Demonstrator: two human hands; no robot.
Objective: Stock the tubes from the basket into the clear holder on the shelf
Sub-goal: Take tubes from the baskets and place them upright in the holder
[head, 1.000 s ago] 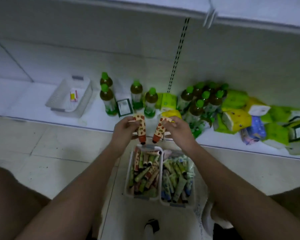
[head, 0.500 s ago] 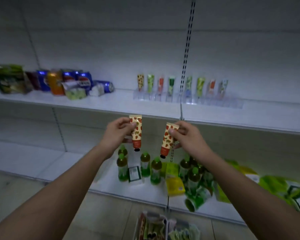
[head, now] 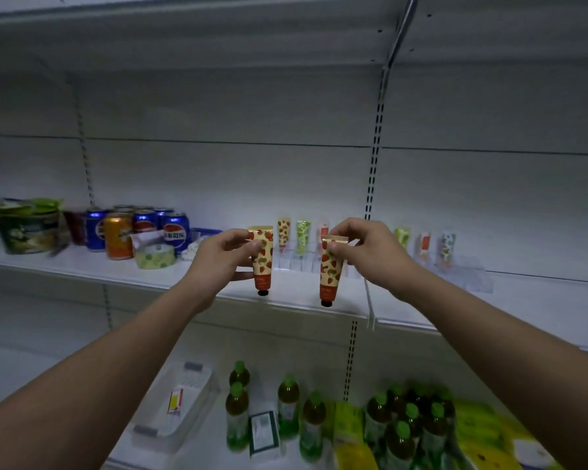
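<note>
My left hand [head: 219,257] pinches a strawberry-print tube [head: 262,266] near its flat top, cap hanging down. A second strawberry-print tube [head: 330,276] hangs cap down from my right hand [head: 370,254], which grips its upper end. Both are held in front of the middle shelf [head: 523,300]. Behind them the clear holder [head: 465,273] runs along that shelf, with several tubes standing upright in its slots, among them a green tube [head: 302,234]. My right hand covers part of the holder. The basket is out of view.
Soda cans [head: 143,228] and a green cup-noodle tub [head: 26,227] crowd the shelf's left end. On the bottom shelf stand green-capped bottles [head: 287,401], a white plastic tray [head: 180,405] and yellow-green packets [head: 482,432]. A slotted upright [head: 374,171] runs down the back panel.
The view has swung up from the basket on the floor to the middle shelf. Both hands have risen with their tubes and now sit level with the clear holder.
</note>
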